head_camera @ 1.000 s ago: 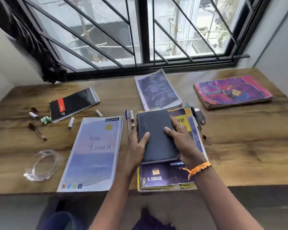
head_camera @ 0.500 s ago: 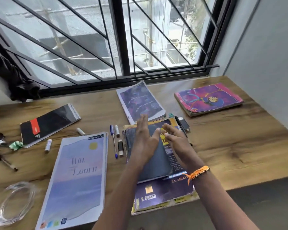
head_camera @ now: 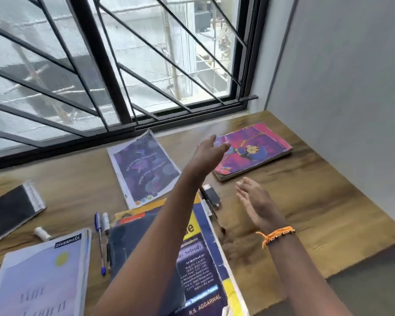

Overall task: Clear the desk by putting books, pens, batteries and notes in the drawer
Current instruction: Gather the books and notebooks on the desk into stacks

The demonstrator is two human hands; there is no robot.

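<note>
Here the wooden desk point(head_camera: 306, 208) sits under a barred window point(head_camera: 123, 65), beside a grey wall point(head_camera: 340, 87). Books lie scattered; the left hand point(head_camera: 209, 151), fingers spread, reaches over the pink book point(head_camera: 260, 151); the right hand point(head_camera: 258, 204) hovers flat, holding nothing.

Pink-purple cartoon book point(head_camera: 253, 151); brown woodgrain desk point(head_camera: 317, 201); orange wristband point(head_camera: 277, 233).

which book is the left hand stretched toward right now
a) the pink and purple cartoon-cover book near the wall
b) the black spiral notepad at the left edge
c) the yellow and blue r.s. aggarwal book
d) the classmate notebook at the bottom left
a: the left hand, fingers extended, reaches over the near corner of the pink and purple cartoon-cover book, while the right hand hangs open above the desk.
</note>
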